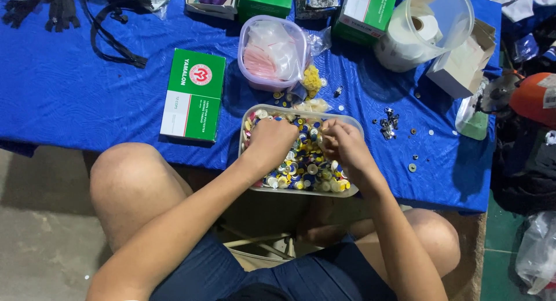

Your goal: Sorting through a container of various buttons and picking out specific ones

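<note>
A clear rectangular plastic tub (353, 123) full of coloured buttons (307, 165), mostly yellow, blue and white, sits at the near edge of a table covered in blue cloth (75, 92). My left hand (272, 142) rests knuckles-up in the buttons at the tub's left side, fingers curled down into them. My right hand (344, 145) is over the tub's right half, fingertips pinched together on small buttons. A little heap of yellow buttons (312, 79) lies just beyond the tub.
A green and white box (193, 94) lies left of the tub. Behind it stand a lidded tub of pink items (272, 52), more green boxes (368, 11), a clear container with a paper roll (431, 23), an open cardboard box (463, 61). Small metal parts (389, 123) lie to the right.
</note>
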